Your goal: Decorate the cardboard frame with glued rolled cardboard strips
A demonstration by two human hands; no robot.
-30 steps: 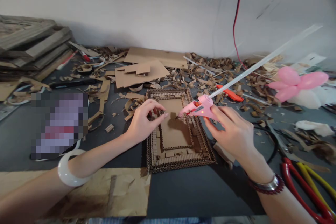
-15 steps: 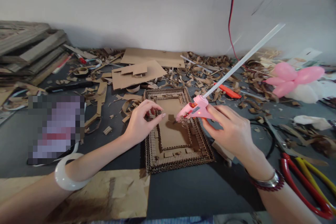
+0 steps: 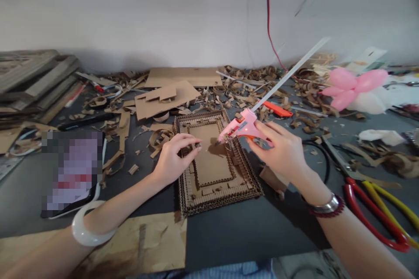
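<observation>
In the head view, my right hand (image 3: pixel 281 150) is wrapped round the handle of a pink hot glue gun (image 3: pixel 240 126). A long clear glue stick (image 3: pixel 291 74) juts from its back end. The nozzle points down and left above a rectangular cardboard frame (image 3: pixel 221 200) with stepped, corrugated edges. Over the frame's left side, my left hand (image 3: pixel 173 157) has thumb and fingertips pinched on a tiny dark piece, too small to name. A shadow of the gun falls on the frame's flat middle panel (image 3: pixel 212 165).
Cardboard scraps litter the dark table. Red-handled scissors (image 3: pixel 373 218) and a yellow-handled tool (image 3: pixel 389 202) lie at right, near pink balloons (image 3: pixel 356 85). An orange cutter (image 3: pixel 278 109) lies behind the gun. A phone (image 3: pixel 73 174) and stacked wooden frames (image 3: pixel 36 83) are at left.
The view has shifted slightly. The glue gun has tilted a little, its nozzle still over the frame. My left hand keeps its pinch close to the frame's left inner edge.
</observation>
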